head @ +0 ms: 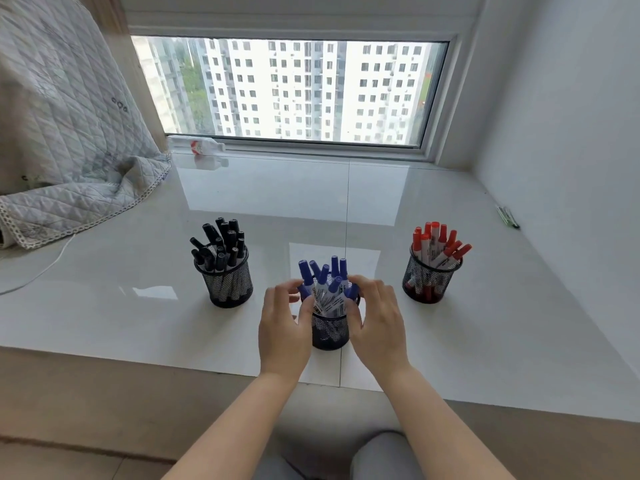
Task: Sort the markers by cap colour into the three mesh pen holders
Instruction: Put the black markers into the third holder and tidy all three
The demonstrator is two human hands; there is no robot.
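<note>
Three black mesh pen holders stand on a glossy white sill. The left holder is full of black-capped markers. The right holder carries red-capped markers. The middle holder, nearest me, is packed with blue-capped markers. My left hand cups the bundle's left side and my right hand cups its right side. The fingers of both hands curl against the markers just above the holder's rim.
A quilted grey blanket drapes over the sill's left end, with a white cable below it. A plastic bottle lies by the window. Thin green pens rest at the right wall. The sill's front edge runs just below the holders.
</note>
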